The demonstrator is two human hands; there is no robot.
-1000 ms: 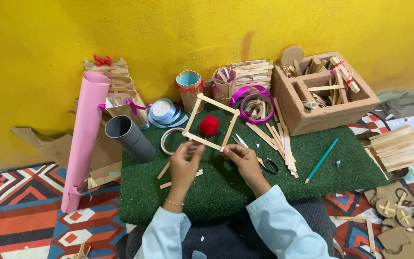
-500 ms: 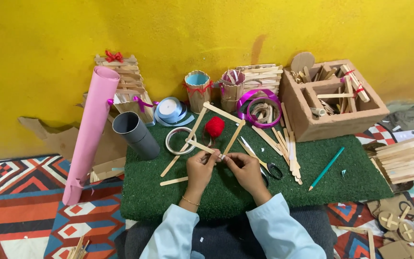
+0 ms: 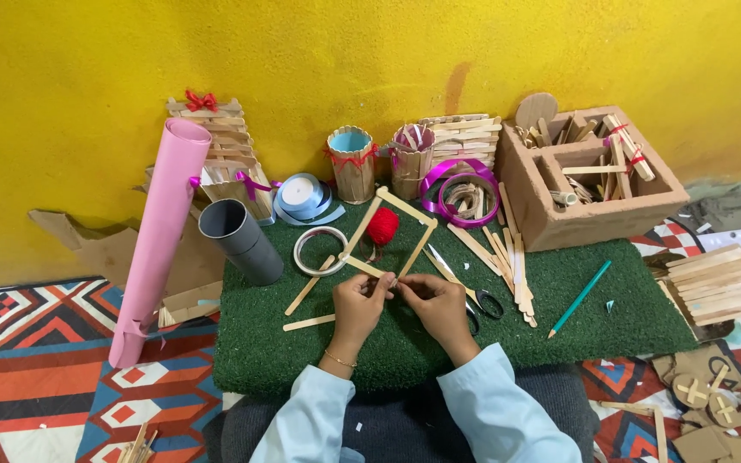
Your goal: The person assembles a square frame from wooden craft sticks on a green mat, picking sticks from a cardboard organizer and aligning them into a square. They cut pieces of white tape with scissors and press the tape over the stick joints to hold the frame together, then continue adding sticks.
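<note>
A square frame of wooden craft sticks (image 3: pixel 388 233) lies tilted on the green mat (image 3: pixel 611 326). Inside the frame sits a ball of red yarn (image 3: pixel 382 226). My left hand (image 3: pixel 358 302) pinches the near corner of the frame. Beside it, my right hand (image 3: pixel 436 302) has its fingers pinched at the same corner; a thin red thread seems to run there, though I cannot tell it clearly. Black-handled scissors (image 3: pixel 480 302) lie just right of my right hand.
Loose craft sticks (image 3: pixel 508 257), a teal pencil (image 3: pixel 579 299), a tape ring (image 3: pixel 319 250), a grey tube (image 3: pixel 238 240) and a pink paper roll (image 3: pixel 158 233) lie around. A brown box of sticks (image 3: pixel 645 206) stands at the back right, stick-built cups (image 3: pixel 351 163) against the yellow wall.
The view has shifted a little. Both hands have drawn closer together at the near corner of the stick frame.
</note>
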